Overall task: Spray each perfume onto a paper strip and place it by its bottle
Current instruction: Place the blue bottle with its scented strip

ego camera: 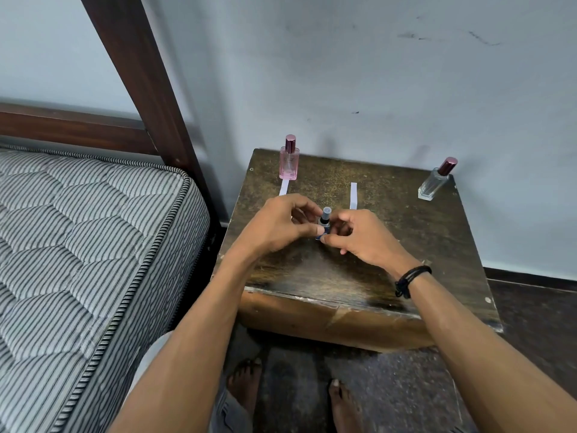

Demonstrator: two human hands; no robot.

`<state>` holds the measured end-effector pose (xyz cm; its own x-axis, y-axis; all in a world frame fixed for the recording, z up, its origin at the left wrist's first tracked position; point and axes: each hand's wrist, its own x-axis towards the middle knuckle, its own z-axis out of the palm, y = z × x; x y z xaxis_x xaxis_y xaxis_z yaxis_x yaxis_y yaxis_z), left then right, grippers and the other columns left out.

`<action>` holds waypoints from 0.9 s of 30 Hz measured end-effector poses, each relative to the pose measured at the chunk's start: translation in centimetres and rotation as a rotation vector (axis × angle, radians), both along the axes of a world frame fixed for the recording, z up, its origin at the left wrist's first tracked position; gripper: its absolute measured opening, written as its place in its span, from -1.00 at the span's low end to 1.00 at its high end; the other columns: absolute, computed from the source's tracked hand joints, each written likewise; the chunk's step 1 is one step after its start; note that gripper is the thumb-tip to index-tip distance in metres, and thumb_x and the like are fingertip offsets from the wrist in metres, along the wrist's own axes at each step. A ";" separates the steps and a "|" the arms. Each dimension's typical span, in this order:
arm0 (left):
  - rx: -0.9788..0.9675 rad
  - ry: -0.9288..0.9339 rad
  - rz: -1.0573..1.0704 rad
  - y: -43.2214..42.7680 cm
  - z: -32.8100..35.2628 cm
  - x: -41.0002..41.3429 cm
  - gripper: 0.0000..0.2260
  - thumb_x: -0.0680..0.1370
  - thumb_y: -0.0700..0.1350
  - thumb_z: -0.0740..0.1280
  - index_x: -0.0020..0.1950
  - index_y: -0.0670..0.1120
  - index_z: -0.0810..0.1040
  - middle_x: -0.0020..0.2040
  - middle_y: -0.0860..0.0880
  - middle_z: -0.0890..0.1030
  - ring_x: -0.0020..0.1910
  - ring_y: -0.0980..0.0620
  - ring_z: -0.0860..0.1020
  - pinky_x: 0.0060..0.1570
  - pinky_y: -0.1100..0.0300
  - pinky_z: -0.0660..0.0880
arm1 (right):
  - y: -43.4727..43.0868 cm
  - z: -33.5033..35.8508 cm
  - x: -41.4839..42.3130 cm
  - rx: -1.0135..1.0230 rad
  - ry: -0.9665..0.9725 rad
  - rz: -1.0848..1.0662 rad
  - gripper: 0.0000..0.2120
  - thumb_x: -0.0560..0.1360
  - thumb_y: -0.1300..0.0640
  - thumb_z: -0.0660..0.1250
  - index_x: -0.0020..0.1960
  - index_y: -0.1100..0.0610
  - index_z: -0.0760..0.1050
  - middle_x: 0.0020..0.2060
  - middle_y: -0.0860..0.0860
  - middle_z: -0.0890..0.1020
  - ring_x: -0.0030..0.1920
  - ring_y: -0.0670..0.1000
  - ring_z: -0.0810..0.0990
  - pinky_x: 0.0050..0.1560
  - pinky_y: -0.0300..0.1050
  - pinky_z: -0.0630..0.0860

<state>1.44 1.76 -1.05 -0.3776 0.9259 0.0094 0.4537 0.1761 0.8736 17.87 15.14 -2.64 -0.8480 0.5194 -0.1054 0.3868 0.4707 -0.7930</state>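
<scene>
A small blue perfume bottle (325,220) with a grey sprayer top sits between both hands above the middle of the wooden side table (312,267). My left hand (278,225) pinches its body from the left. From the right, my right hand (359,234) curls its fingers round the base. A pink perfume bottle (289,160) stands at the back left, and a white paper strip (284,187) lies just in front of it. A second paper strip (353,195) lies mid-table. A clear bottle (434,181) with a dark red cap stands at the back right.
The table stands against a pale wall. A bed with a striped mattress (87,245) and a dark wooden post (146,82) is close on the left. My bare feet (246,385) are on the dark floor below the table's front edge.
</scene>
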 end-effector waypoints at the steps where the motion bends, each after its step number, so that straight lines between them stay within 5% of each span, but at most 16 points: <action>1: 0.011 0.010 -0.003 0.0 0.0 0.0 -0.79 0.39 -0.09 0.60 -0.05 0.08 0.67 -0.09 0.04 0.70 -0.13 0.13 0.63 -0.11 0.34 0.55 | 0.0 0.0 0.0 0.009 -0.001 0.002 -0.83 0.49 0.11 0.56 -0.09 -0.10 0.60 -0.35 -0.19 0.68 -0.45 -0.14 0.62 -0.38 -0.39 0.46; 12: 0.070 0.057 0.037 0.9 0.1 0.5 -0.83 0.47 -0.11 0.55 0.04 -0.03 0.68 -0.06 0.08 0.70 -0.11 0.21 0.63 -0.06 0.43 0.49 | 0.8 0.0 -0.1 0.022 0.055 -0.047 -0.87 0.48 0.09 0.57 -0.07 -0.06 0.64 -0.28 -0.08 0.71 -0.39 -0.04 0.67 -0.28 -0.13 0.61; 20: 0.147 0.021 0.127 3.0 0.6 1.1 -0.86 0.50 -0.13 0.51 0.03 0.02 0.64 -0.10 0.17 0.67 -0.12 0.30 0.62 -0.09 0.48 0.47 | 2.0 0.8 -0.5 0.052 0.192 -0.125 -0.82 0.49 0.06 0.56 0.07 0.07 0.70 -0.09 -0.01 0.55 -0.33 -0.16 0.56 -0.44 -0.28 0.51; 24: 0.186 0.018 0.141 5.0 0.8 1.3 -0.86 0.52 -0.14 0.49 0.05 -0.04 0.64 -0.08 0.14 0.67 -0.10 0.25 0.63 -0.05 0.42 0.52 | 3.1 0.9 -0.4 0.082 0.224 -0.195 -0.92 0.51 0.05 0.54 -0.01 -0.03 0.69 -0.06 -0.08 0.58 -0.19 -0.05 0.62 -0.22 -0.17 0.58; 27: 0.194 0.029 0.122 7.0 0.9 1.5 -0.85 0.52 -0.14 0.49 0.07 -0.10 0.64 -0.07 0.09 0.67 -0.07 0.18 0.64 0.00 0.31 0.56 | 4.3 0.6 -0.3 0.073 0.227 -0.270 -0.90 0.54 0.08 0.52 0.05 0.02 0.70 0.01 -0.08 0.65 -0.03 0.07 0.65 0.02 0.17 0.63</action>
<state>2.95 8.80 -0.19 -0.4834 0.8534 0.1952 0.4646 0.0611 0.8834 17.57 19.44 -2.04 -0.6765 0.7273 0.1157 0.3229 0.4342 -0.8410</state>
